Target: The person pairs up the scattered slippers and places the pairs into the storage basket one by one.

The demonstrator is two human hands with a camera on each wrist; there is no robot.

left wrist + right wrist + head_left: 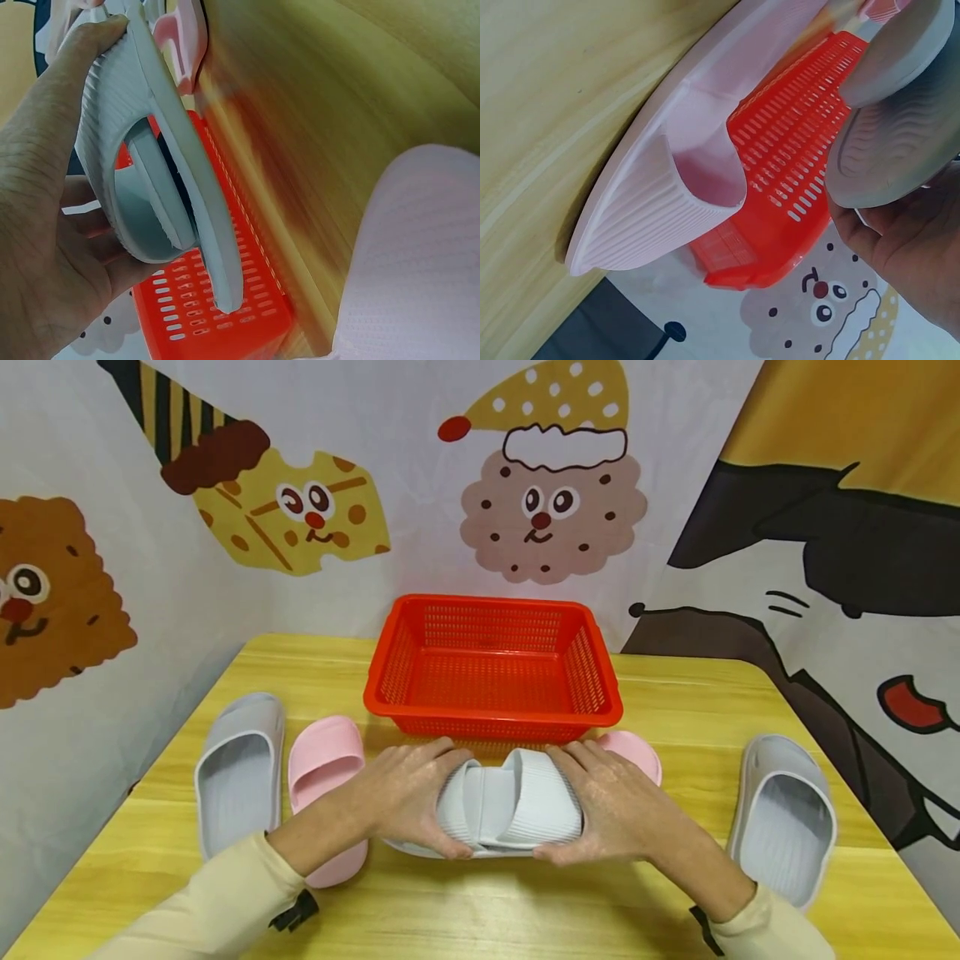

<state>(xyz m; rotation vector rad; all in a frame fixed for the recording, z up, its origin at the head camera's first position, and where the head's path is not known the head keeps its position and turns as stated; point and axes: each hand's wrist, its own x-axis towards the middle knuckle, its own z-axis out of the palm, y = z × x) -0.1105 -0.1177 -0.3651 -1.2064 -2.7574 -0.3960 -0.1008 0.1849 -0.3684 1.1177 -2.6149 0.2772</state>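
Two ribbed grey foam slippers (504,806) stacked together, left hand (405,793) and right hand (611,810) curled round each end, near the red mesh basket (492,670).

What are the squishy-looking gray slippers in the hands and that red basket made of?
The gray slippers look like soft foam or rubber: matte, thick, with molded ribs on the straps. Both hands grip them, left hand and right hand. The red basket seems hard plastic: shiny, with thin walls full of molded slots.
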